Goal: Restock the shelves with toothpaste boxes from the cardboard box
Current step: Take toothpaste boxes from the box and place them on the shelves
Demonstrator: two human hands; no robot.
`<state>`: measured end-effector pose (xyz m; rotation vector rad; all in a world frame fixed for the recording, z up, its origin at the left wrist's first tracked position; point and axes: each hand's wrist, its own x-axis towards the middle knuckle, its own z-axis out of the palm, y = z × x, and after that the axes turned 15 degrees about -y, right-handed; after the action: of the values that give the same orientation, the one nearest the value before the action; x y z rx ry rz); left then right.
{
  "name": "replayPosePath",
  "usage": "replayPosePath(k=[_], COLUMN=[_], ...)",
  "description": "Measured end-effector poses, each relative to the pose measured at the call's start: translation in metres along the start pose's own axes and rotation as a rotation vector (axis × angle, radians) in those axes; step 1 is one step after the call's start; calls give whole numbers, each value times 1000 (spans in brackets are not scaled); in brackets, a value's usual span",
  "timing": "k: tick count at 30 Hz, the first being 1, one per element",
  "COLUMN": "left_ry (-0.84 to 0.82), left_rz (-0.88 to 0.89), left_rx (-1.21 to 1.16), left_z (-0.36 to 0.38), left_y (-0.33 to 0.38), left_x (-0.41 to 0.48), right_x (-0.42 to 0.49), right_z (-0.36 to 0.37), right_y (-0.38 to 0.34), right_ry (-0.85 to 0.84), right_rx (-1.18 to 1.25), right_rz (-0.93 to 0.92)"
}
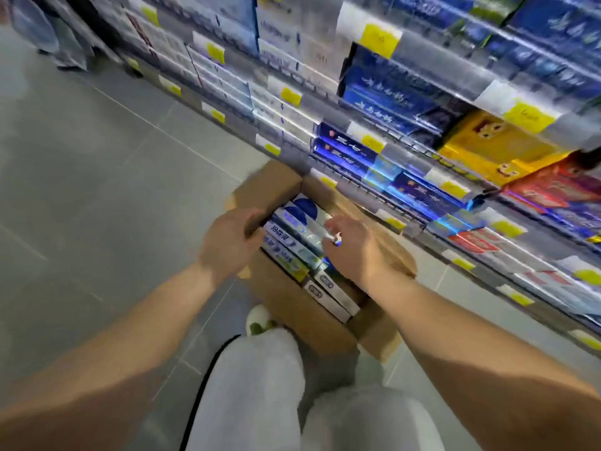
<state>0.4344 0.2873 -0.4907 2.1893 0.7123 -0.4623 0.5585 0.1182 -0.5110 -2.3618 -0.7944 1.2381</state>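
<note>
An open cardboard box (302,307) stands on the floor at the foot of the shelves (419,164). Several white, blue and green toothpaste boxes (292,239) lie packed inside it, and two more white ones (328,292) sit nearer to me. My left hand (229,244) curls over the box's left rim, thumb on top, right beside the ends of the toothpaste boxes. My right hand (356,247), with a ring on one finger, reaches in from the right, and its fingers lie on the top toothpaste boxes. Motion blur hides the fingertips.
The shelves on the right run several tiers high, filled with blue, white, yellow and red boxes behind yellow price tags (379,40). Grey tiled floor (97,164) spreads to the left. My leg in light trousers (260,385) and my shoe (258,320) are just before the box. Another person's legs (61,37) stand at the far left.
</note>
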Motion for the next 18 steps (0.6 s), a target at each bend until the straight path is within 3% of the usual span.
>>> replayPosePath(k=[10, 14, 18], left_ry=[116, 220, 216], left_rz=[-4, 45, 69], left_rx=[-32, -19, -7], left_z=[124, 146, 150], left_y=[-138, -162, -170], left_x=[100, 115, 116], right_x=[173, 203, 216], right_z=[152, 184, 201], right_y=[103, 114, 113], right_ry=[-95, -51, 47], right_rx=[-120, -84, -283], right_rz=[-56, -75, -83])
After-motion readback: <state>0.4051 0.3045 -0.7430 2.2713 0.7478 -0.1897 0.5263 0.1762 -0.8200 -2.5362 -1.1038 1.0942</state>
